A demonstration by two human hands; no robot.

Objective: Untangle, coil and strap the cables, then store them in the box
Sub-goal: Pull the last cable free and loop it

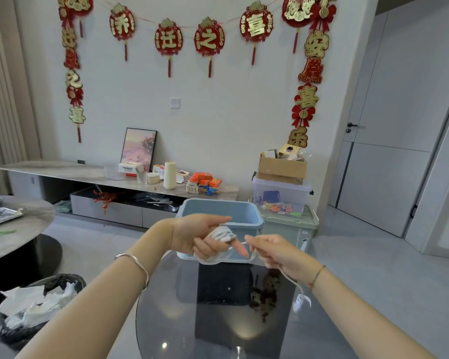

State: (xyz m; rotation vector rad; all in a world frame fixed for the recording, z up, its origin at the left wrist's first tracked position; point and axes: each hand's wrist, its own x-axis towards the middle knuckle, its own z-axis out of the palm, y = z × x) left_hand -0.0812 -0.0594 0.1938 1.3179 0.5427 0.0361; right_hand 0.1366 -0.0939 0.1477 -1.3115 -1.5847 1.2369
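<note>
Counts of items in view.

- Hands, two: left hand [192, 237], right hand [275, 252].
- Wrist bands, two: silver bangle [132, 260], red cord [316, 277].
- White cable [222, 234], one.
- Blue box [218, 208], one.
- Surfaces, two: glass surface [166, 320], marble surface [24, 229].
- Waste bin [16, 332], one.
- Plastic tubs, two: clear tub [280, 193], green tub [296, 229].
- Cardboard carton [280, 168], one.
- Round red hangings shown whole, four, counted from the leftmost hanging [122, 24].
- Vertical banners, two: left banner [71, 73], right banner [309, 73].
- Framed picture [139, 147], one.
- Wall switch [175, 102], one.
</note>
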